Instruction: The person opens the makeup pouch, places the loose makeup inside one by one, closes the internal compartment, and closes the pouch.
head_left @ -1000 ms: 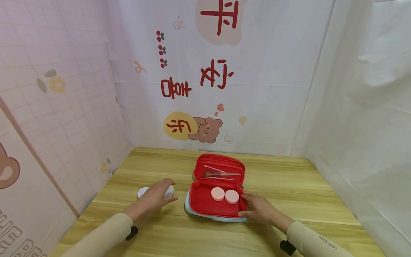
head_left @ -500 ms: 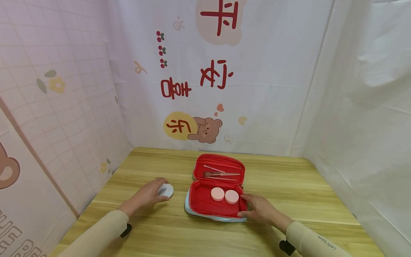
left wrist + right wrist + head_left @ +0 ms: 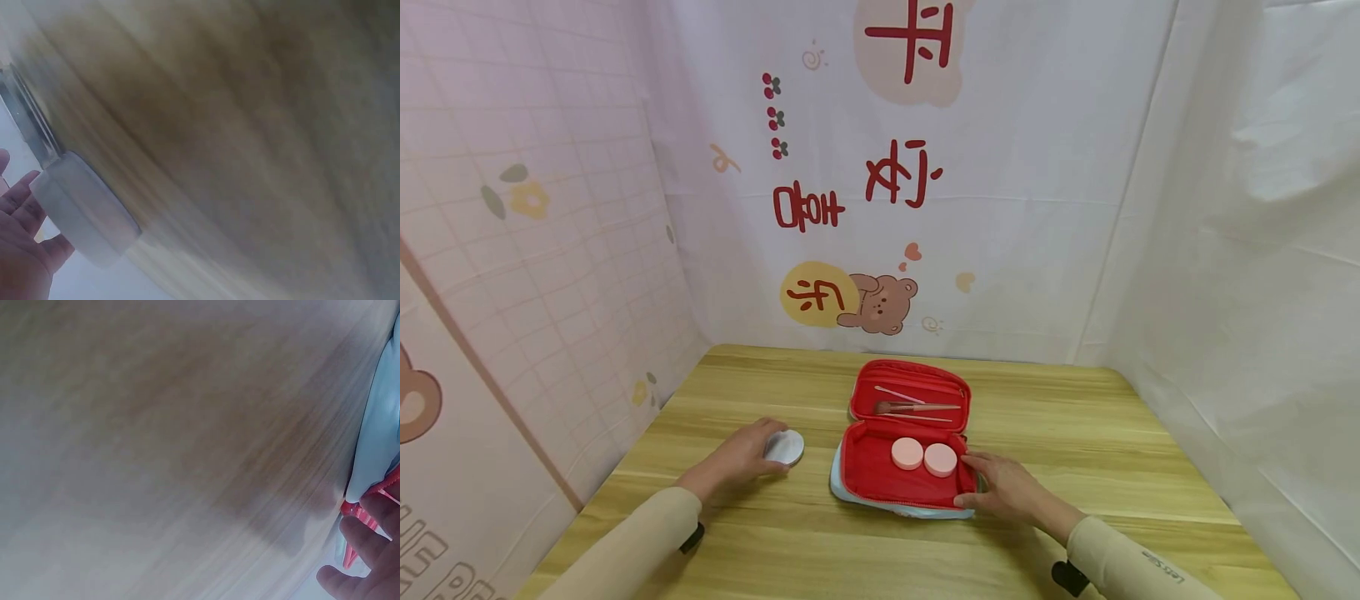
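Observation:
My left hand [image 3: 737, 454] lies at the left of the table. Its thumb and forefinger reach round a flat, round silver-white case [image 3: 786, 447]. In the left wrist view, a grey-white round container [image 3: 84, 209] is close to the fingers, with a silver-edged round one [image 3: 28, 115] beyond it. Beside the right end of the open cosmetic bag [image 3: 868, 471], my right hand [image 3: 1007, 490] holds the rim between thumb and fingers. The bag is red inside and pale blue outside. Two pale pink round cases [image 3: 907, 454] lie in it.
A makeup brush [image 3: 917, 407] and thin sticks are tucked into the bag's raised red lid [image 3: 917, 377]. The wood-grain table [image 3: 1060, 417] is bounded by printed white cloth [image 3: 1015, 208] at the back and sides.
My left hand has drawn back slightly to the left and come down, its thumb and forefinger now round the silver-white case. The right hand and bag have stayed put.

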